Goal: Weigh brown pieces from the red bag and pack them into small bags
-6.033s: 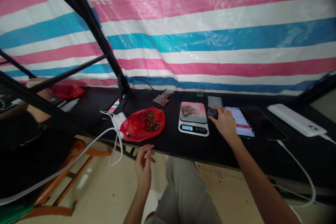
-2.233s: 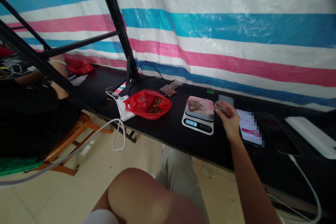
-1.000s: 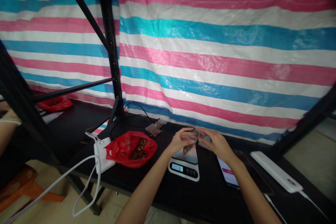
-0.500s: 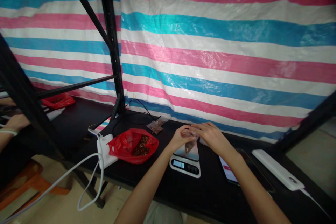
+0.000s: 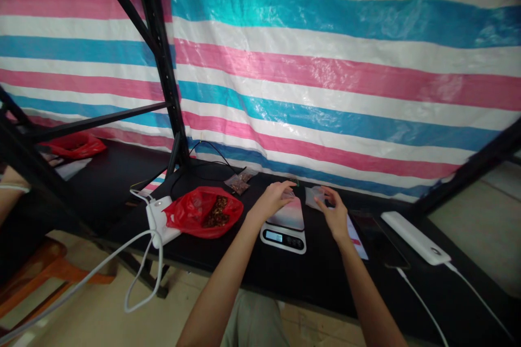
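Beyond the far left part of the small kitchen scale (image 5: pixel 285 227), my left hand (image 5: pixel 272 200) is curled around a small clear plastic bag (image 5: pixel 287 194); most of that bag is hidden by the fingers. The scale's plate is bare and its display is lit. To the right of it, my right hand (image 5: pixel 334 212) has thumb and fingers closed on the edge of some clear plastic bags (image 5: pixel 313 197) lying on the black table. A red plastic bag (image 5: pixel 195 211) stands open at the left, with brown dried bits (image 5: pixel 217 212) inside.
Small filled bags (image 5: pixel 240 181) lie at the back. A white power strip (image 5: pixel 159 219) with cables is at the left. Right of my hand lie a lit phone (image 5: pixel 357 238), a dark phone (image 5: pixel 382 241) and a white bar-shaped device (image 5: pixel 415 238). Another person's arm (image 5: pixel 12 190) shows far left.
My hands have parted. The left has shifted slightly left with the small bag, off the scale's plate; the right has moved to the clear bags. The view has tilted downward.
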`<action>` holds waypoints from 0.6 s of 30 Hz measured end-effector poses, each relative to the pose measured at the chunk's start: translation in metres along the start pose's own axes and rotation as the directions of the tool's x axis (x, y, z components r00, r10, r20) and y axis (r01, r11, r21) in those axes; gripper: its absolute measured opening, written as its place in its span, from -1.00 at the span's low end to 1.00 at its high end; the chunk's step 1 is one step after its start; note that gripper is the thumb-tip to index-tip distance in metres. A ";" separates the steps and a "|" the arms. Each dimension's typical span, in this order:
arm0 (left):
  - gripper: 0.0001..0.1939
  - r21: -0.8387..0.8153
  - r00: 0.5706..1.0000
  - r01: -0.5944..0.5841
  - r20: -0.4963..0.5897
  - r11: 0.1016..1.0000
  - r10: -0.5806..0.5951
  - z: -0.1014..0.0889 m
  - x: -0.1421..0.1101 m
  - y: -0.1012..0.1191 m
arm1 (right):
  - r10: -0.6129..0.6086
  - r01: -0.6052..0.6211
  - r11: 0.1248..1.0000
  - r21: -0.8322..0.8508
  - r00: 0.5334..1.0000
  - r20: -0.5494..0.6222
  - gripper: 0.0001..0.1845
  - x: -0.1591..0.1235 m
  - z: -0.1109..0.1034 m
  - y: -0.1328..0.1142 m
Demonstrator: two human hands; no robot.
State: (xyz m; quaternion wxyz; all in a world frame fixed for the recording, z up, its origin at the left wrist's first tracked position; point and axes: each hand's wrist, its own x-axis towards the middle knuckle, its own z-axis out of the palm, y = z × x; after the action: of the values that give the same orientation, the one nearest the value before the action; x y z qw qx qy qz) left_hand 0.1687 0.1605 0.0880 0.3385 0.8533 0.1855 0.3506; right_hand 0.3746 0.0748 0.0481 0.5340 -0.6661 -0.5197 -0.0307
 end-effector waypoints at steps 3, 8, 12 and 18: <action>-0.61 0.328 0.996 -0.015 0.083 0.945 -0.013 0.021 0.001 -0.005 | 0.196 -0.193 0.971 0.140 0.980 -0.013 -0.50 -0.028 0.015 0.034; -0.50 0.447 0.991 -0.077 0.135 0.891 0.018 0.053 0.001 -0.012 | 0.299 -0.301 0.935 0.187 0.954 0.040 -0.49 -0.043 0.024 0.047; -0.65 0.315 0.988 -0.057 -0.116 0.947 0.098 0.042 -0.007 -0.018 | 0.308 -0.315 0.945 0.089 0.948 0.078 -0.52 -0.043 0.024 0.048; -0.83 0.346 0.803 0.123 -0.585 0.930 0.112 0.003 -0.031 -0.060 | 0.262 -0.268 0.963 0.008 0.947 0.185 -0.51 -0.049 0.029 0.049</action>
State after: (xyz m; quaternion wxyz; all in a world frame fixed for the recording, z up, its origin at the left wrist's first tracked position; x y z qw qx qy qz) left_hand 0.1446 0.1841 0.0290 0.0983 0.7470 0.3472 0.5583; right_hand 0.3733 0.0700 -0.0269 0.4942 -0.7211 -0.4727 0.1109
